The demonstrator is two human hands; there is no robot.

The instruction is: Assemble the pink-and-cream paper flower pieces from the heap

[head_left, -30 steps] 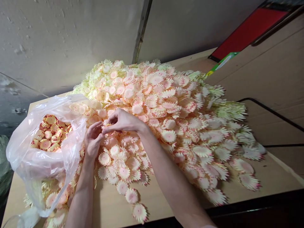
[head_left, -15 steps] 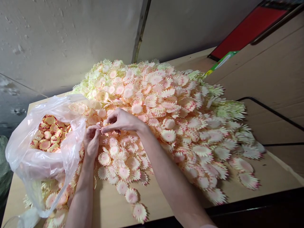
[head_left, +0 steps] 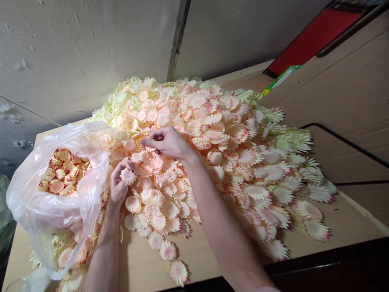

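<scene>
A big heap of cream and pink fabric daisy petals [head_left: 219, 138] covers most of the tan table [head_left: 146, 263]. My left hand [head_left: 119, 186] holds one small daisy piece [head_left: 127, 176] just above the heap, beside the plastic bag. My right hand [head_left: 168, 142] hovers higher over the heap with fingertips pinched on another petal piece [head_left: 145, 142]. The two hands are a short way apart.
A clear plastic bag [head_left: 57, 202] at the left holds several yellow-red flower centres [head_left: 62, 170]. Loose petals lie near the table's front edge. A grey wall stands behind; cardboard, a black wire frame [head_left: 346, 142] and a red panel [head_left: 316, 40] are at the right.
My hands, pinched together over one piece before, have separated. The right hand moved up and away over the heap; the left stayed low holding a daisy piece.
</scene>
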